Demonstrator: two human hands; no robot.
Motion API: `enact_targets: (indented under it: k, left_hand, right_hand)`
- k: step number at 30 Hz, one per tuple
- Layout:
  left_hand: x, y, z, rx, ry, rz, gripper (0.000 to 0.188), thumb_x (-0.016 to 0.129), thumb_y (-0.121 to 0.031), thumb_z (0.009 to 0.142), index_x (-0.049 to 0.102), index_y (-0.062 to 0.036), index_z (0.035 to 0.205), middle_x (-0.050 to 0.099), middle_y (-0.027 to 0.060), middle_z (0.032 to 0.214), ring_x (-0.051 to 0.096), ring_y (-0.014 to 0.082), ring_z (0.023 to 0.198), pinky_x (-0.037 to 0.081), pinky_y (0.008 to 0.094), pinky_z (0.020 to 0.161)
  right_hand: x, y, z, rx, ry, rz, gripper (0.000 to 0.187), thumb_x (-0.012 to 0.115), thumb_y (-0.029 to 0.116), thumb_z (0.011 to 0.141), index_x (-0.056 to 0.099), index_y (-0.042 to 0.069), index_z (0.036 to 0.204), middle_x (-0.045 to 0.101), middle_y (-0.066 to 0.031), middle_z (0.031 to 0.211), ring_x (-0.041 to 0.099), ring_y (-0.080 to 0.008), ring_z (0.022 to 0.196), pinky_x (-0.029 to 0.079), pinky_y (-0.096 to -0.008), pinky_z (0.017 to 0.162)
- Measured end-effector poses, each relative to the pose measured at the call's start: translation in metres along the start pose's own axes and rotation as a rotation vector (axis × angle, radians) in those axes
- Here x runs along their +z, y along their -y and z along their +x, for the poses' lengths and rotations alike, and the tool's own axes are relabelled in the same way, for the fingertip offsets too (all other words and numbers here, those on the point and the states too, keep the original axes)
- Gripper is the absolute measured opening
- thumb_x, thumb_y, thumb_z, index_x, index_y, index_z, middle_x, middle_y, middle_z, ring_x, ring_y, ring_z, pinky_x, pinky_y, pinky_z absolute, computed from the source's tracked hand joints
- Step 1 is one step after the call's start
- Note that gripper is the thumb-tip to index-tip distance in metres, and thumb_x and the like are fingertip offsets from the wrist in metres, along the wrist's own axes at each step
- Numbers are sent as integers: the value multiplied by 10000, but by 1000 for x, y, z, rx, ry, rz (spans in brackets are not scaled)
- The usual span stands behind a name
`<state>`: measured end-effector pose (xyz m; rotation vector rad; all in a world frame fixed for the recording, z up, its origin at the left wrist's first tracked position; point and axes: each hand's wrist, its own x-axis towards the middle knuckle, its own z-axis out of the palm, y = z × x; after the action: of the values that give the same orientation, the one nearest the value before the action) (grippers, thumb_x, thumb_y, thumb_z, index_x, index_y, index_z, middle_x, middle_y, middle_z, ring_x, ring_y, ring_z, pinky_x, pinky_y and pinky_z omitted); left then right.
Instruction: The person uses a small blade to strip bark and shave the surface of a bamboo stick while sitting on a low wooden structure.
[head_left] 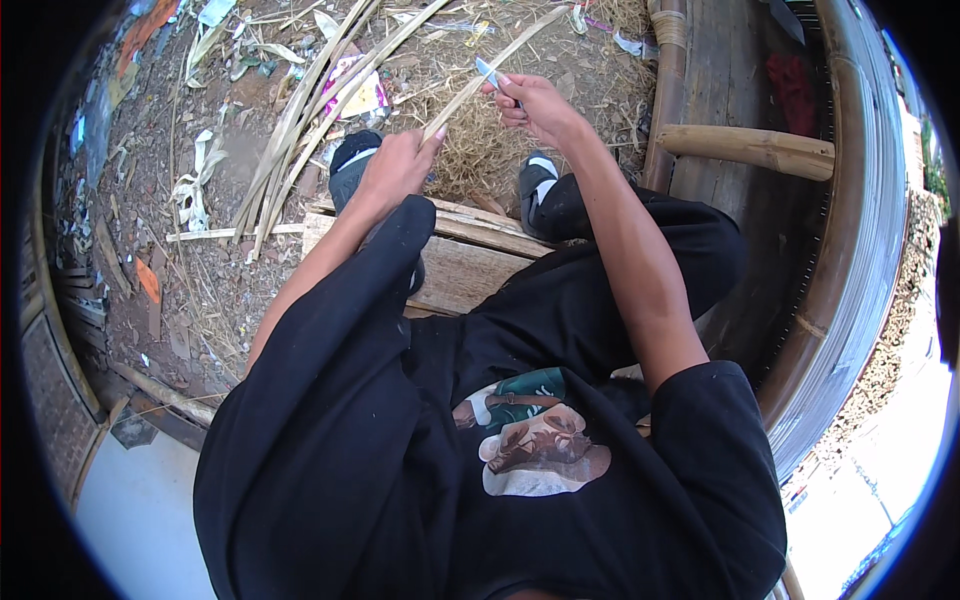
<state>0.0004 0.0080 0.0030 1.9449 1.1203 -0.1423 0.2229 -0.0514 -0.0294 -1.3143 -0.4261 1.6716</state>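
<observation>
My left hand (398, 168) is closed around the near end of a long pale bamboo strip (518, 42), which runs away from me to the upper right. In my right hand (540, 106) is a small knife (486, 71), its short bright blade pointing up and left close beside the strip. Whether the blade touches the strip, I cannot tell. Most of the knife's handle is hidden by my fingers. Both hands are held out over the ground beyond my knees, above a heap of thin shavings (475, 150).
More long bamboo strips (290, 140) lie in a bundle to the left. A wooden bench or plank (465, 275) is between my legs, with my shoes on either side. Bamboo framing (750, 150) stands at the right. Scraps and plastic litter (200, 185) cover the ground.
</observation>
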Motion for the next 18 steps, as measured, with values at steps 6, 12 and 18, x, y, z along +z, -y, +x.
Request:
enact_targets:
  k: [6,12,18]
  left_hand:
    - [1,3,3,1,2,-50,572,420,-429,962,553,75,726,577,262,656,579,438,661,446,484,648]
    - [2,7,2,-7,-9,-69,579,426,-436,957,549,75,714,574,258,645,570,432,636,441,482,636]
    - [0,3,0,-5,-1,-25,576,427,-428,957,543,71,695,569,253,635,569,424,626,436,481,631]
  right_hand:
    - [-5,-16,17,-306,-209,-459,276,449,208,995,613,-12,976,456,44,619,393,-55,525,332,-207,506]
    - [13,-10,7,-422,-361,-818,275,446,211,995,603,-13,966,477,35,627,381,-58,489,328,-208,492]
    - [-3,4,2,-30,-61,68,260,431,195,1003,550,-35,988,468,24,647,316,-66,466,319,-232,469]
